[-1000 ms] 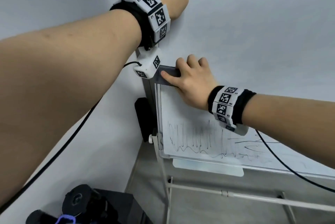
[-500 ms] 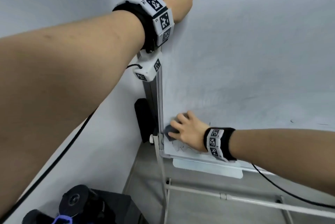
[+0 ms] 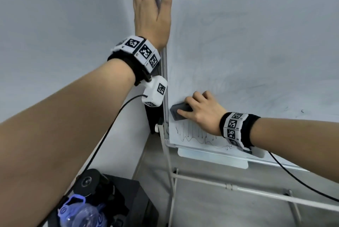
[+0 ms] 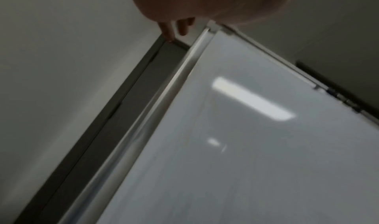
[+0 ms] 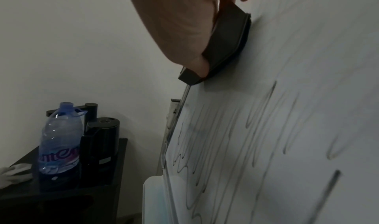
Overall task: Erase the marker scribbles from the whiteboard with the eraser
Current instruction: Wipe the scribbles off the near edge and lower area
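My eraser (image 3: pixel 180 111) sits low and left in the head view, flat against the board (image 3: pixel 256 34) right beside its left frame edge. Half a second ago it was lower, down on the scribbles by the bottom corner; a second ago it was higher up the edge. So I have run one stroke down and come partway back up. My right hand (image 3: pixel 200 112) grips the eraser, fingers curled over its top and thumb along its lower side; the right wrist view shows the felt face touching the surface.

The scribbles (image 3: pixel 198 135) are still there just beneath the eraser, a band of looping lines along the bottom of the board (fainter near their tops, I think, but the strokes are plainly readable). Higher up the board shows only grey smears. In my judgement the pass took off little ink, so this strip needs more strokes, pressed harder.

My left hand (image 3: pixel 151 6), upper middle of the frame, now lies along the board's left edge with the thumb on the face and the fingers wrapped behind the frame; earlier it held the top corner. It steadies the board. A bottle (image 5: pixel 59 140) stands on a dark stand lower left.
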Demonstrator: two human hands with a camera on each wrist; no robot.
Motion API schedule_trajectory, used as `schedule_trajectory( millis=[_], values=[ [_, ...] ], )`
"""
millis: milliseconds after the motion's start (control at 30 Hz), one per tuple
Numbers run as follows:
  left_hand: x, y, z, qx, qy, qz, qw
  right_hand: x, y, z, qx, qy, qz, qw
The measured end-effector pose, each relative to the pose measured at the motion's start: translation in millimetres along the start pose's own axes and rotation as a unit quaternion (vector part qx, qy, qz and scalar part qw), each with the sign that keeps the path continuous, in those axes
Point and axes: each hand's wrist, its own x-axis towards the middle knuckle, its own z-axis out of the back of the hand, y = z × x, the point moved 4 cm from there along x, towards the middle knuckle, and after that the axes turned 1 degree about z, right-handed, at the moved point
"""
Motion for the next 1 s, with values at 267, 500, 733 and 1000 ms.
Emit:
schedule_trajectory(
  millis=[267, 500, 733, 1000],
  values=[
    [-199.0, 146.1, -34.4, -0.121, 0.262, 0.496, 0.819, 8.4, -12.7, -6.0, 0.009, -0.041, 0.006, 0.999],
    [-255.1, 157.2, -47.1, -0.144, 0.279, 0.513, 0.799, -10.6, 32.8, -68.9, -0.02, 0.029, 0.065, 0.997],
    [-253.7, 145.4, -45.4, -0.095, 0.248, 0.483, 0.835, -66.8, 70.9, -120.4, -0.055, 0.108, 0.111, 0.986],
    [-251.9, 144.4, -52.3, -0.105, 0.23, 0.474, 0.843, -11.2, 62.8, -92.8, -0.031, 0.04, 0.082, 0.995]
  ],
)
